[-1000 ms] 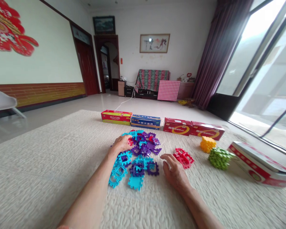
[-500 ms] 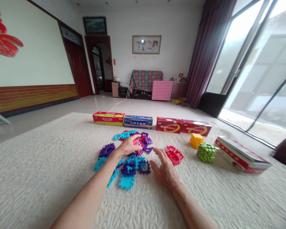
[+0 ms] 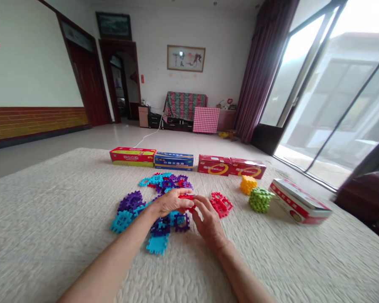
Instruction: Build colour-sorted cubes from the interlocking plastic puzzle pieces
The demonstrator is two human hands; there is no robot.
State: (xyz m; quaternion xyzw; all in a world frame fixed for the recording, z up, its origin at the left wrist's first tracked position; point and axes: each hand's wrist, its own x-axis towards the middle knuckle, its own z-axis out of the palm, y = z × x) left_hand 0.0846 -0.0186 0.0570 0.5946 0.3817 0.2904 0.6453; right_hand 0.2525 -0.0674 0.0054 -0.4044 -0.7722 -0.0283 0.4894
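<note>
Between my two hands, just above the loose pile, is a red toothed plastic building piece [image 3: 186, 197]. My left hand [image 3: 170, 203] pinches it from the left, fingers on top and thumb below. On its right side the fingertips of my right hand [image 3: 206, 216] close on it too. Beneath and around my hands lie purple pieces [image 3: 130, 201] and light blue pieces [image 3: 158, 244], some overlapping. A small group of red pieces [image 3: 221, 205] rests right of my right hand. My fingers hide part of the held piece.
A green stack of pieces [image 3: 260, 200] and a yellow stack [image 3: 248, 184] stand at the right, beside a white-and-red box [image 3: 300, 201]. Behind the pile stand a red-and-yellow box [image 3: 132, 157], a blue box [image 3: 173, 161] and two red boxes [image 3: 214, 165] in a row on the pale quilted cover [image 3: 66, 202].
My left hand has brought the red piece nearer from the pile. My right hand has come in and closed on it. The camera view has turned slightly right.
</note>
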